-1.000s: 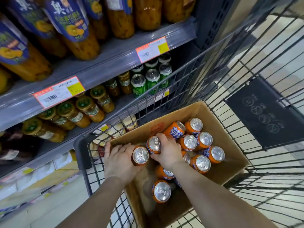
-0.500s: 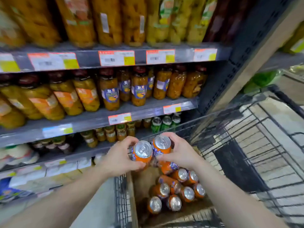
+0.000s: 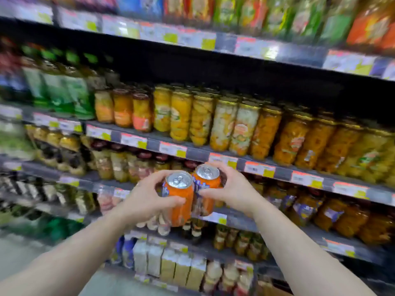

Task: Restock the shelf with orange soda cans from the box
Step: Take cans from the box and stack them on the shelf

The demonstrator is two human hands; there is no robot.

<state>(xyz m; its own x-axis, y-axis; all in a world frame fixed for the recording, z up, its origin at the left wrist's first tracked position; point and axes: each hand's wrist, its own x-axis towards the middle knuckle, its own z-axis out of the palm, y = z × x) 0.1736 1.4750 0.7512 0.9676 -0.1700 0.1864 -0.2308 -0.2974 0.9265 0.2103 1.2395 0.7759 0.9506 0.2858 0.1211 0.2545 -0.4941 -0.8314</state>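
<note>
Now we grip an orange soda can [image 3: 179, 197] in our left hand [image 3: 147, 201] and a second can [image 3: 206, 189] in our right hand [image 3: 233, 189], mid-carry, and next we must find a free shelf spot.

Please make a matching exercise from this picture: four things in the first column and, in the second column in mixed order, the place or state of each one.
Things:
1. left hand
2. right hand
3. tall jars of yellow fruit
4. pale cartons

Places or states:
A. standing in a row on a shelf above the hands
B. gripping the nearer orange can, the one on the left
C. standing on a low shelf below the hands
D. gripping the farther orange can, the one on the right

Pairs: 1-B, 2-D, 3-A, 4-C
</note>
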